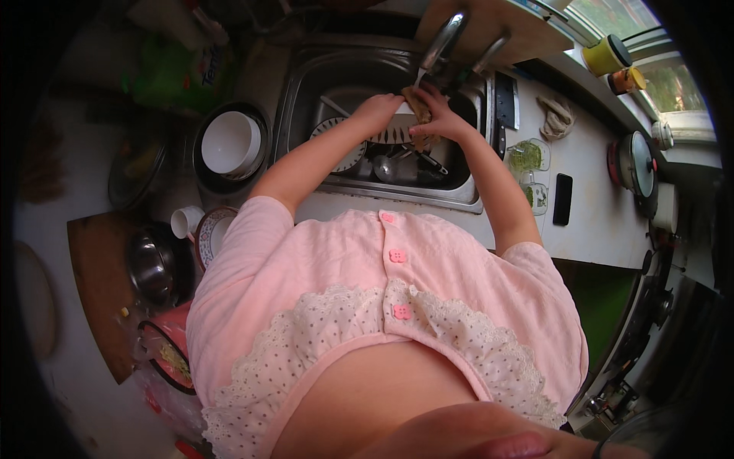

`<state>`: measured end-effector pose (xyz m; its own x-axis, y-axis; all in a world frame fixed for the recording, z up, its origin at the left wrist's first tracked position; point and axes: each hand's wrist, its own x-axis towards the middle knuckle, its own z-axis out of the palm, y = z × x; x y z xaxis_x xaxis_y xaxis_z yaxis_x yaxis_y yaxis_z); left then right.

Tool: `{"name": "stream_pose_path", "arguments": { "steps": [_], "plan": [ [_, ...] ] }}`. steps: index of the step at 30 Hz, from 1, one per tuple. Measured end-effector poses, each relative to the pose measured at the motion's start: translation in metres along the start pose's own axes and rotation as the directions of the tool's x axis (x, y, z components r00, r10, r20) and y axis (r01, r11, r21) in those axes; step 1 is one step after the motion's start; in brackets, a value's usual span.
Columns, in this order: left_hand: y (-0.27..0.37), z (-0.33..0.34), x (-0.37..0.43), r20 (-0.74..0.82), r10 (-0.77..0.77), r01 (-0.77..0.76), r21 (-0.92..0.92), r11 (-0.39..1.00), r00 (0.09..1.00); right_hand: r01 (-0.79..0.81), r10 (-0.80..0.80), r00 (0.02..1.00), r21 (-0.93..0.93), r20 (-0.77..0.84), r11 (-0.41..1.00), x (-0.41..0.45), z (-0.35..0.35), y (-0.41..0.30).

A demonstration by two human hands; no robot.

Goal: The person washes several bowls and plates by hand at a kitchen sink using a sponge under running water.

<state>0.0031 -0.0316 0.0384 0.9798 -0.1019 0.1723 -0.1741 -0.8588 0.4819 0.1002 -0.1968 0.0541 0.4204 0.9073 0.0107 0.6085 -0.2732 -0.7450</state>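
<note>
Over the steel sink [378,198], water runs from the faucet [444,40] onto a brownish cloth [420,112]. My right hand [438,115] grips this cloth against a white bowl with a dark leaf-like pattern [395,127]. The bowl's far edge is held by my left hand [381,112], whose fingertips are partly hidden. Below the bowl, a steel ladle [385,167] and other dark-handled utensils lie in the basin. A patterned plate [350,158] rests at the basin's left, partly behind my left forearm.
Left of the sink, white bowls [229,143] are stacked in a dark basin. A white mug [186,222] stands nearby. On the right counter are a cleaver [507,103], a black-handled knife [501,139], glass cups [527,155], a rag [556,117], a phone [562,199] and a lidded pot [639,163].
</note>
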Motion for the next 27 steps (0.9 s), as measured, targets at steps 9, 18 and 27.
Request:
{"name": "stream_pose_path", "arguments": {
  "steps": [9, 18, 27],
  "plan": [
    [0.009, -0.008, 0.005, 0.054, -0.037, 0.035, 0.038, 0.999, 0.998, 0.082, -0.084, 0.996, -0.083, -0.026, 0.993, 0.001, 0.0, -0.012],
    [0.038, -0.034, 0.022, 0.007, -0.321, 0.321, -0.02, 0.947, 0.947, -0.048, -0.083, 0.944, -0.383, -0.318, 0.923, 0.022, -0.001, -0.029],
    [0.018, -0.037, 0.018, -0.22, -0.247, 0.219, -0.144, 0.965, 0.944, -0.19, 0.084, 0.849, -0.154, -0.522, 0.97, 0.018, 0.004, -0.023]
  ]
}}
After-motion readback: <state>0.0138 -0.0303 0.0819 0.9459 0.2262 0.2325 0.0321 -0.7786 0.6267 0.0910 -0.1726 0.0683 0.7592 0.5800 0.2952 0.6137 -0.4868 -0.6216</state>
